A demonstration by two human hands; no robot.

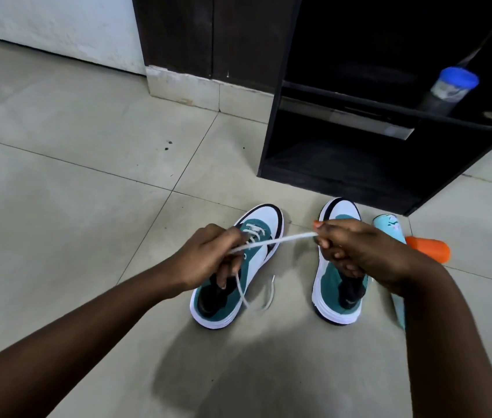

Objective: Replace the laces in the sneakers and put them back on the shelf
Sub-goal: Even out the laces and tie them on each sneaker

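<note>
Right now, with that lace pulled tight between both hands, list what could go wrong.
1. The white lace is stretched between the left hand and right hand; a hard pull could drag the left sneaker sideways.
2. Its loose end trails on the floor and may snag.

Both hands (208,254) (356,248) apparently pull one white lace (281,240) taut.

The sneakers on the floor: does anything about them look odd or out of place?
Only that they are mismatched: the left sneaker has a white lace partly threaded, pulled taut between both hands, while the right sneaker shows no lace. Otherwise nothing looks damaged or spilled.
</note>
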